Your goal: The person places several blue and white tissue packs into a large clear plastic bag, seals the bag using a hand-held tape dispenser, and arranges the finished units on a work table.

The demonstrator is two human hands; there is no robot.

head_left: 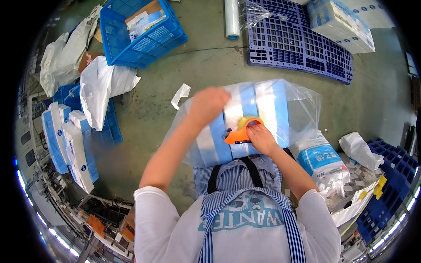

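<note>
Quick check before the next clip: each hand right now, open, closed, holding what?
Left hand: curled closed; whether it holds anything can't be told.
Right hand: closed on the orange tape dispenser.

Glossy, see-through plastic gleams on the bag (303, 105), smooth hard plastic on the tape dispenser (237, 136), matt cloth on the apron (234, 179), and the floor (149, 109) looks scuffed!
</note>
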